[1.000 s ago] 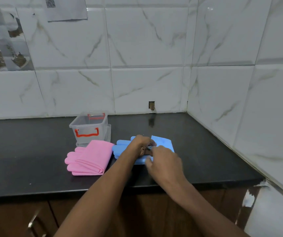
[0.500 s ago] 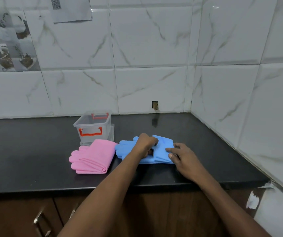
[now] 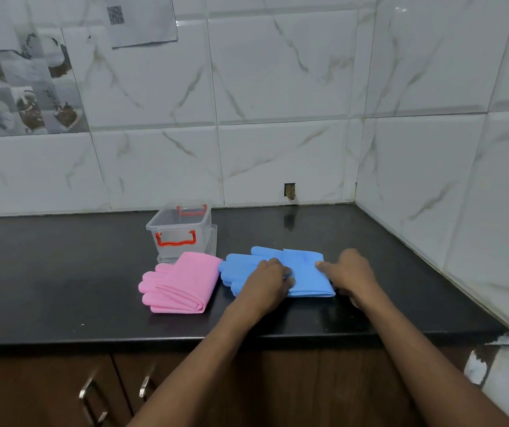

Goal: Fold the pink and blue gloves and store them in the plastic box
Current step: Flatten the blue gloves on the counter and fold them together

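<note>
The blue gloves [image 3: 304,269] lie folded on the black counter, fingers pointing left. My left hand [image 3: 267,280] presses down on their middle, fingers resting on the blue rubber. At the folded right edge my right hand [image 3: 350,272] rests with its fingertips on the gloves. The pink gloves [image 3: 182,283] lie folded just to the left, fingers pointing left, touched by neither hand. Behind the pink gloves stands the clear plastic box [image 3: 182,231] with red handles, open on top, with nothing visible inside.
The black counter [image 3: 62,288] ends at a front edge above brown cabinet doors with metal handles [image 3: 145,385]. Tiled walls close the back and the right side, meeting in a corner. A clear lid appears to lie under the box.
My right hand has slid from over the gloves' middle to their right edge. My left hand stays pressed on the blue gloves. The view has shifted slightly.
</note>
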Action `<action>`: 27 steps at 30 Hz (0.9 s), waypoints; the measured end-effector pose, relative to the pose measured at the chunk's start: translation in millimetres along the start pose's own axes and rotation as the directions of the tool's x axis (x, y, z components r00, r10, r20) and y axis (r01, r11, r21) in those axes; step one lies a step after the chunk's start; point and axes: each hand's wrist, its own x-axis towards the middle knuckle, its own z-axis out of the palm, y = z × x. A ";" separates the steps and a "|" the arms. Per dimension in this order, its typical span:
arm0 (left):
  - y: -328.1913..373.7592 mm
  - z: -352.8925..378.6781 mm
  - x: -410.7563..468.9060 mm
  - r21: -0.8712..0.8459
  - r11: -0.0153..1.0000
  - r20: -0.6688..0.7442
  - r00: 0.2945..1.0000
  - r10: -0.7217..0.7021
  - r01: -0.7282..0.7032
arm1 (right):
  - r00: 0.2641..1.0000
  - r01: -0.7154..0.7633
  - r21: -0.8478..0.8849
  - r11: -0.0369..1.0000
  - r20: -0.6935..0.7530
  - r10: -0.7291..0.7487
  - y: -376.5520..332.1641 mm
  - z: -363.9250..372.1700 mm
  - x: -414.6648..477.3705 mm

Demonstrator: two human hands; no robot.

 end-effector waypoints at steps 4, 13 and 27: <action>2.7 0.1 -0.3 -0.092 0.995 -0.043 0.998 -0.041 0.037 | 0.969 -0.110 0.156 0.982 0.237 0.071 -22.3 6.6 8.0; 21.2 -27.2 15.9 -0.355 0.934 0.025 0.999 -0.026 0.033 | 0.977 -0.090 0.100 0.991 0.203 0.069 -12.3 -25.2 18.4; -0.8 -52.3 49.7 -0.817 0.189 0.526 0.839 -0.140 0.544 | 0.852 0.405 -0.654 0.639 0.016 -0.524 -68.4 26.3 -61.3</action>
